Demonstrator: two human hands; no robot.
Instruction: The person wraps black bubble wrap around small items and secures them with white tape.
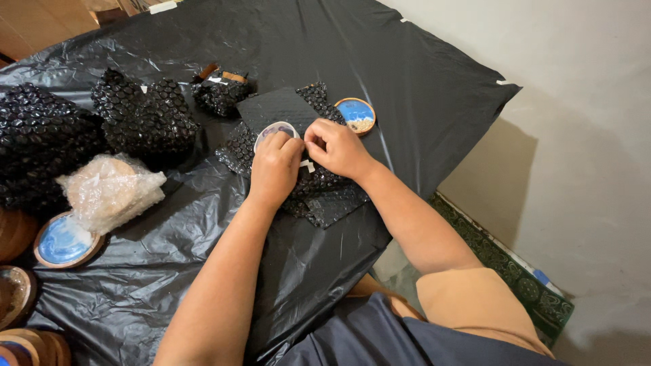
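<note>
Black plastic sheet under half-wrapped round coaster

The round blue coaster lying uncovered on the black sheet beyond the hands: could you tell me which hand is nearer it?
Right. The right hand sits just below the coaster; the left hand lies farther left.

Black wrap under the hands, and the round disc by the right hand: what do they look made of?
Black wrap: looks like plastic bubble wrap, glossy, with rows of raised bubbles. Round disc: probably wood, a tan rim around a shiny blue and white face, possibly resin; hard to confirm.
</note>
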